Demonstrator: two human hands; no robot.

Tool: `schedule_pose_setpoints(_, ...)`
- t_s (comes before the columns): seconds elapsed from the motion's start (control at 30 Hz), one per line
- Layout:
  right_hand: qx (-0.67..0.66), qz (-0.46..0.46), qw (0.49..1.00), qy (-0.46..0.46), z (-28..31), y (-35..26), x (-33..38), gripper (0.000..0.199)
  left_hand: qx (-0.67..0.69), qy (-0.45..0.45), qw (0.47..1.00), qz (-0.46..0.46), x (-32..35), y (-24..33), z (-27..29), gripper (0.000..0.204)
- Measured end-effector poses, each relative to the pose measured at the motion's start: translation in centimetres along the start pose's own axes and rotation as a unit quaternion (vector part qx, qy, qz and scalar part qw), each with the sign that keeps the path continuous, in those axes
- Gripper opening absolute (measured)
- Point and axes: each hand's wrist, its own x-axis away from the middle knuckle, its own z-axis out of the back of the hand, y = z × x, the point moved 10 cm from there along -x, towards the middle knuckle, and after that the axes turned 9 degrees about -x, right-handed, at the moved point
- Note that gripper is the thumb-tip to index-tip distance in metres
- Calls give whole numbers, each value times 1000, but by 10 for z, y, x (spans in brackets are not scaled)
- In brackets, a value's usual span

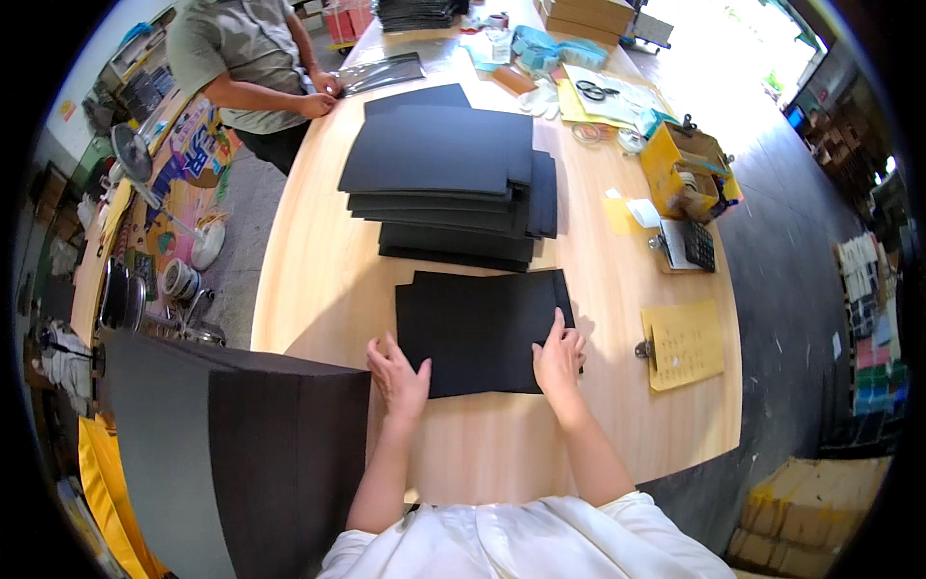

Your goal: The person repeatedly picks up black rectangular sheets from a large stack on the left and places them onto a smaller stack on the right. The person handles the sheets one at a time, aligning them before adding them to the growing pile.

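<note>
A small pile of black boards [477, 333] lies flat on the wooden table in front of me, its sheets slightly out of line at the top and right. At its left edge is my left hand [400, 378], open, fingers spread beside the edge and thumb over the corner. My right hand [559, 357] is closed around the right edge, thumb on top and index finger stretched along it; its other fingertips are partly hidden. Just beyond sits a taller, uneven stack of black boards [439, 154].
A large dark block of stacked sheets [289, 463] stands at my left. On the right lie a yellow clipboard [685, 345], a calculator [696, 246] and a yellow box [675, 164]. Scissors [596, 91] lie farther back. Another person [256, 72] works at the table's far left side.
</note>
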Motion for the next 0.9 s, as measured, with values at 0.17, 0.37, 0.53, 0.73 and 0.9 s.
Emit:
schedule_pose_setpoints(0.17, 47, 80, 986, 139, 21, -20, 19, 83, 151, 92, 974, -140, 64, 41, 62, 75)
schedule_pose_setpoints(0.37, -169, 343, 902, 200, 75, -126, 85, 57, 249, 196, 879, -356, 188, 32, 185, 46)
schedule_pose_setpoints(0.53, -319, 749, 580, 25, 178, -300, 291, 27, 177, 448, 752, -450, 289, -19, 315, 21)
schedule_pose_setpoints(0.73, -227, 855, 368, -287, 153, -362, 455, 25, 83, 690, 701, -162, 335, -103, 373, 25)
schedule_pose_setpoints(0.9, -175, 862, 321, -351, 113, -374, 493, 27, 220, 617, 753, -70, 322, -139, 371, 40)
